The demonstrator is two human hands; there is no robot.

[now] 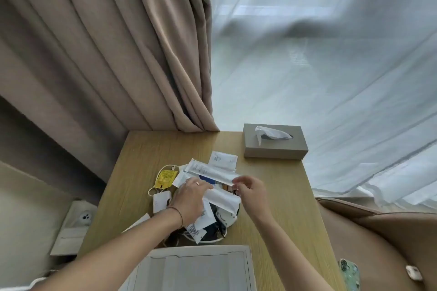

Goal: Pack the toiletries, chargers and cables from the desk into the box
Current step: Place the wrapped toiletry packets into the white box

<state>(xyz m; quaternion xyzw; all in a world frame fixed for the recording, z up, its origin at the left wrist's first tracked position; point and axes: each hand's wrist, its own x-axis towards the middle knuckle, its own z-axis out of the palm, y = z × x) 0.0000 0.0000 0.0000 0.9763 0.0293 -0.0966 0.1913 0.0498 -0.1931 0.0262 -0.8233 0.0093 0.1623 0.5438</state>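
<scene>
A heap of white toiletry sachets, chargers and cables lies in the middle of the wooden desk (272, 196). My left hand (189, 201) rests on the heap, fingers over a flat white packet (222, 197). My right hand (250, 190) pinches the right end of a long white sachet (212, 172) lying across the top. A yellow-tagged cable (165, 177) and a white charger (161, 201) sit at the heap's left. A dark item and white plug (224, 218) show beneath the packets. The grey box (196, 267) stands at the desk's near edge.
A grey tissue box (275, 145) stands at the desk's far right corner. Beige curtains (106, 54) and sheer white drapes (331, 78) hang behind. A phone (350, 271) lies on a brown chair at the right. A wall socket panel (78, 224) is at lower left.
</scene>
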